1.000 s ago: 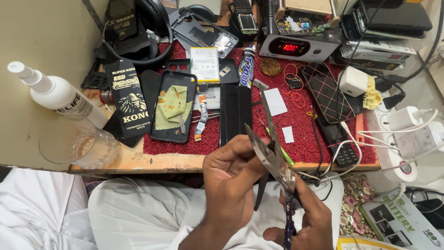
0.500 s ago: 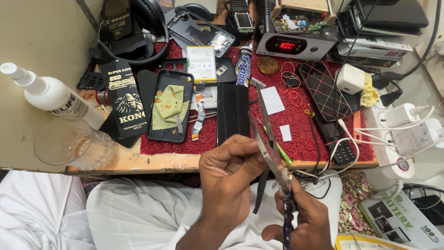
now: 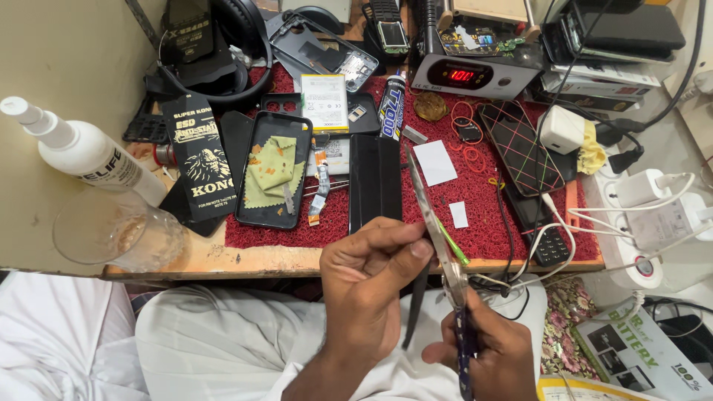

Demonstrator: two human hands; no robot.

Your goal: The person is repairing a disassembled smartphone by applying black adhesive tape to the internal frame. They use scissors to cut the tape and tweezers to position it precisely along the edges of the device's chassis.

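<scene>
My right hand (image 3: 494, 360) grips the dark handles of a pair of long scissors (image 3: 434, 223), whose blades point up and away over the desk's front edge. My left hand (image 3: 371, 286) pinches a thin black strip (image 3: 414, 319) against the blades; the strip hangs down between my hands. A small green sliver (image 3: 451, 243) sticks out beside the blades at my left thumb and fingertips. Both hands hover above my lap, in white clothing, just in front of the wooden desk edge (image 3: 245, 261).
A red mat (image 3: 475, 223) carries a black phone case with a green cloth (image 3: 272, 169), a dark phone (image 3: 375, 182), a glue tube (image 3: 391, 108) and white paper scraps. Left stand a white bottle (image 3: 85, 156) and a glass (image 3: 115, 234). A red-display unit (image 3: 475, 74) and chargers (image 3: 653, 215) sit right.
My hands and the scissors have stayed almost in place; my left fingers have closed in slightly on the blades. The view has shifted a little.
</scene>
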